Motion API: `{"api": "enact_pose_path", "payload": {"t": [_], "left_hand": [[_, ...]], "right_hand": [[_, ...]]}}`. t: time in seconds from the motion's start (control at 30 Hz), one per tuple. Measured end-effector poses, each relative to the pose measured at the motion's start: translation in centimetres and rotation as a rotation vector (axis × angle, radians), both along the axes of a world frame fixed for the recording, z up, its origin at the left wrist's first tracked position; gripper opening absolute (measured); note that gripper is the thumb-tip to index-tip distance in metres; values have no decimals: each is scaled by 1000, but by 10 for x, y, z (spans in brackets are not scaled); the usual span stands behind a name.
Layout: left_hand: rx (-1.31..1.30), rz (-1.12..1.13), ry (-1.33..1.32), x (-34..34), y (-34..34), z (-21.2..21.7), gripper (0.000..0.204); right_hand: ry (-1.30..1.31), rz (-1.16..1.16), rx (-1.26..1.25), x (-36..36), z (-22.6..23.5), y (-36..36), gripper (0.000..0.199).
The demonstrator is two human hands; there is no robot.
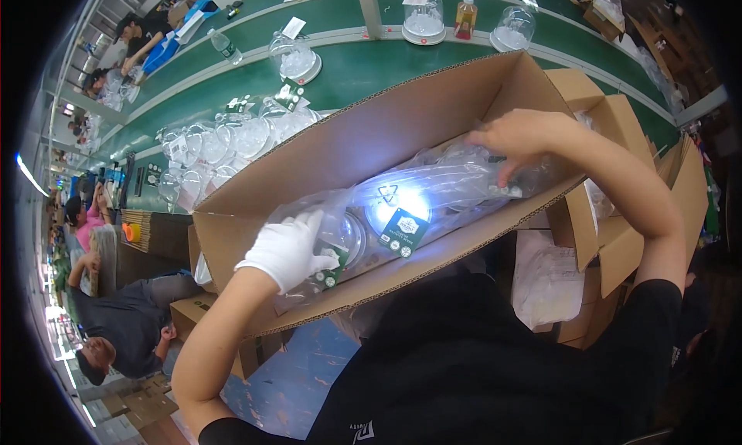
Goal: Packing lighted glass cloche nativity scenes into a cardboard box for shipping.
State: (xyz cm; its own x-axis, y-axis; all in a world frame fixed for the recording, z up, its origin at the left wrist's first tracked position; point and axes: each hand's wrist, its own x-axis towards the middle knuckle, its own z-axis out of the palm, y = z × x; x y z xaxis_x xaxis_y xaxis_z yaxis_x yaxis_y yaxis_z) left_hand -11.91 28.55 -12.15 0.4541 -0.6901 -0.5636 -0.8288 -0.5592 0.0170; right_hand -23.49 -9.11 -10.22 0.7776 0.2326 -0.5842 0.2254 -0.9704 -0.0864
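Note:
A long cardboard box (433, 279) lies in front of me, its top spread. Inside are glass-like clear domes in clear plastic bags (456, 186), with dark green hang tags (403, 232); one dome (379, 213) glows bright white-blue. My left hand (282, 248), in a white glove, reaches into the box's left end, thumb and fingers around a bagged part near a dome. My bare right hand (522, 139) is over the right end, thumb and fingers apart, touching the plastic. Its fingertips are slightly blurred.
Behind the box runs a green workbench (348, 78) with many bagged domes (232, 139) at left. Single domes, a water bottle (224, 47) and a drink bottle (466, 18) stand farther back. Open cartons (618, 174) crowd the right. Other people (127, 321) are at left.

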Motion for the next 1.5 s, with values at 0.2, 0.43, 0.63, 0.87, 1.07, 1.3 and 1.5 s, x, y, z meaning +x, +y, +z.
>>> {"api": "enact_pose_path", "payload": {"t": [0.2,0.43,0.63,0.87,1.07,1.3,1.5], "left_hand": [[-168,-21,-151,6,12,-26,24],[-260,-44,-421,5,29,12,11],[63,-208,-145,-3,33,2,21],[173,98,262,4,1,43,56],[90,8,168,19,3,-21,92],[217,210,55,24,-3,-44,113],[205,127,-44,10,-3,-16,109]], "right_hand": [[-193,-3,-219,19,2,6,25],[-1355,415,-115,-5,54,0,12],[-294,184,143,-34,-4,-12,30],[36,-155,383,-16,0,-10,33],[51,-140,48,-8,-44,-14,102],[179,-173,-51,-10,-70,-36,130],[-213,7,-9,1,-33,-19,77]]}}
